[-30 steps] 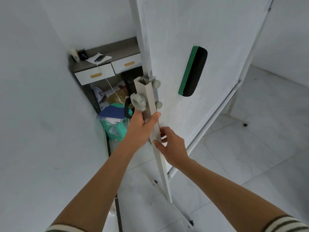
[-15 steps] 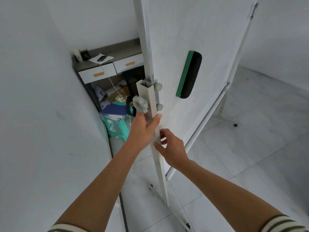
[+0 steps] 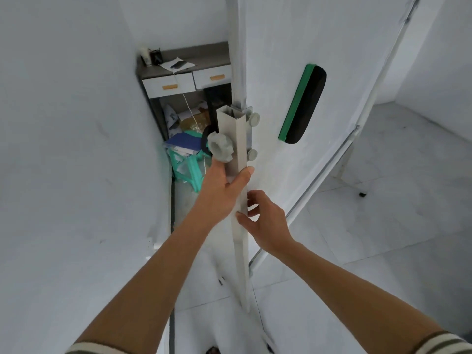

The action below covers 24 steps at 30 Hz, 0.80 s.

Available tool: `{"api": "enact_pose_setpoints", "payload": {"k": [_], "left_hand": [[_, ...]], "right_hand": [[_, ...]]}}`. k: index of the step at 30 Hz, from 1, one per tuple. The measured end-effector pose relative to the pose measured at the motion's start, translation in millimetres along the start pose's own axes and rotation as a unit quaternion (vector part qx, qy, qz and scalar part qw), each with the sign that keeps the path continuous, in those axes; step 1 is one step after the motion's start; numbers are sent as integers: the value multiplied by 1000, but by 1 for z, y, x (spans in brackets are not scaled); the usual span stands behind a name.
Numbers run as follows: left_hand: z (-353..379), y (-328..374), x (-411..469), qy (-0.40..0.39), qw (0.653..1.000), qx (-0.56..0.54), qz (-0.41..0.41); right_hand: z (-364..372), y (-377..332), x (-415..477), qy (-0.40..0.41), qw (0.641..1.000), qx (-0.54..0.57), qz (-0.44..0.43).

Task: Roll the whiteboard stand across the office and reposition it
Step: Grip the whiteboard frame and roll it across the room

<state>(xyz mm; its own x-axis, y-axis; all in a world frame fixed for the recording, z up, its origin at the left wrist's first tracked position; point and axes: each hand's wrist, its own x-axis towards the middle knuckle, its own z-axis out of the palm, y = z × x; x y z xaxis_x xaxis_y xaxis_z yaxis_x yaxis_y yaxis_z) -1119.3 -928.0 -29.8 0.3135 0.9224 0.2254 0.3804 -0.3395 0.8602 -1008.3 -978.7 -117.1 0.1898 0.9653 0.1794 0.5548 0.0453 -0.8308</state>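
Note:
The whiteboard stand's near upright post (image 3: 236,139) is a pale square tube with a grey knob (image 3: 220,147) on its side. My left hand (image 3: 221,191) wraps the post just below the knob. My right hand (image 3: 264,221) grips the same post a little lower, fingers curled round its far edge. The white board panel (image 3: 344,47) rises to the right of the post, with a green and black eraser (image 3: 302,104) stuck to it. A base foot with a caster (image 3: 221,281) shows on the floor below my hands.
A white wall (image 3: 76,149) runs close along the left. Behind the post stands a desk with two white drawers (image 3: 189,80), with clutter and a green stool (image 3: 187,167) under it. The stand's far leg (image 3: 353,185) rests on the pale tiled floor at right.
The board and post have swung and shifted in view, the far edge turning more upright. Both hands keep the same grip on the post. The desk appears nearer the centre.

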Motion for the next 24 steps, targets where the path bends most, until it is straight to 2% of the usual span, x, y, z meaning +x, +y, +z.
{"api": "enact_pose_setpoints", "payload": {"k": [11,15,17,19,21,24], "left_hand": [[52,50,-81,38,999,-10,4],[58,46,-109,43,998,1,-37],[65,23,-136,44,996,12,-81],[76,-10,-174,14,987,22,-159],[94,-39,-214,-51,966,21,-253],[132,-61,-252,-144,928,-1,-344]], "right_hand": [[-60,14,-86,-17,999,29,27],[-73,29,-117,-46,997,27,60],[-87,54,-144,-69,993,12,98],[-108,88,-178,-80,985,2,151],[-135,126,-213,-77,973,-5,218],[-182,186,-260,-47,946,-15,320]]}}
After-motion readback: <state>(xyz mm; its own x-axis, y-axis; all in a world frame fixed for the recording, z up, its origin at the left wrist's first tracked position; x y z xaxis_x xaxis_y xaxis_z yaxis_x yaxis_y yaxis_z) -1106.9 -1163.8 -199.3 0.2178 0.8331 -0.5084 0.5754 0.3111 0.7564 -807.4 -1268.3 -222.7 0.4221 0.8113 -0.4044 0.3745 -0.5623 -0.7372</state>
